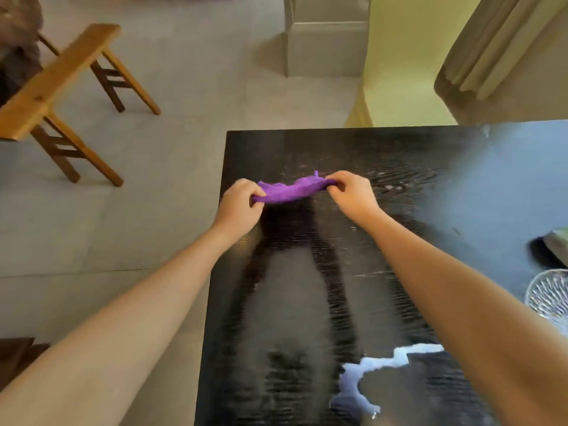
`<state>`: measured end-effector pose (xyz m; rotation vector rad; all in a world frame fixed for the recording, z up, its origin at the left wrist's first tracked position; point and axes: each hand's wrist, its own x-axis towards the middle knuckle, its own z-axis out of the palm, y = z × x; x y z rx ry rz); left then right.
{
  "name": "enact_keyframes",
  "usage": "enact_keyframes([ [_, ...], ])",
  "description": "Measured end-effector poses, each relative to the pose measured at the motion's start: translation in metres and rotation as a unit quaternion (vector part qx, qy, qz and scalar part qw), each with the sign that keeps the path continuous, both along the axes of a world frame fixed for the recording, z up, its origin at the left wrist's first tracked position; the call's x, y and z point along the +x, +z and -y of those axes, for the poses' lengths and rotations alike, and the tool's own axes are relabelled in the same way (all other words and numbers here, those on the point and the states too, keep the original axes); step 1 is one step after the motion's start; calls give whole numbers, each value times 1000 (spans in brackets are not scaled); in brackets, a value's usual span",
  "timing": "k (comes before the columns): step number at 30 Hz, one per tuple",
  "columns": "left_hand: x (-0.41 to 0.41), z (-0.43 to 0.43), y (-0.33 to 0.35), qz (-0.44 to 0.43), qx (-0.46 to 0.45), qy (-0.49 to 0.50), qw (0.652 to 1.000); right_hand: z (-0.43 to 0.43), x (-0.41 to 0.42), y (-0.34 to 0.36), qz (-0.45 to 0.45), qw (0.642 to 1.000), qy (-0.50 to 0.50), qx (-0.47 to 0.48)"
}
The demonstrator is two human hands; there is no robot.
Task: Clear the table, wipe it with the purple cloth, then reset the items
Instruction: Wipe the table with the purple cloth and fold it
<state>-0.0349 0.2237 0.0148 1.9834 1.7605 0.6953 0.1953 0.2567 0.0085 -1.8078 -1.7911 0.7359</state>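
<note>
The purple cloth [290, 190] is stretched into a narrow strip between both hands, just above the far left part of the glossy black table [307, 302]. My left hand [239, 207] pinches its left end near the table's left edge. My right hand [350, 192] pinches the right end. Both arms reach forward over the tabletop.
A clear cut-glass dish [550, 298] sits at the table's right edge, with a dark and green object [553, 247] behind it, mostly cut off. A wooden stool [61, 90] stands on the grey floor to the left. Curtains [504, 56] and a yellow wall lie beyond the table.
</note>
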Motion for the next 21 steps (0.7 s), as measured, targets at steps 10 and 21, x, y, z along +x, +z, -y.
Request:
enact_keyframes([
  [10, 15, 69, -99, -10, -65, -5, 998, 55, 16, -85, 143, 981, 132, 1],
  [21, 17, 99, -107, 7, -69, 7, 998, 83, 22, -89, 157, 977, 145, 14],
])
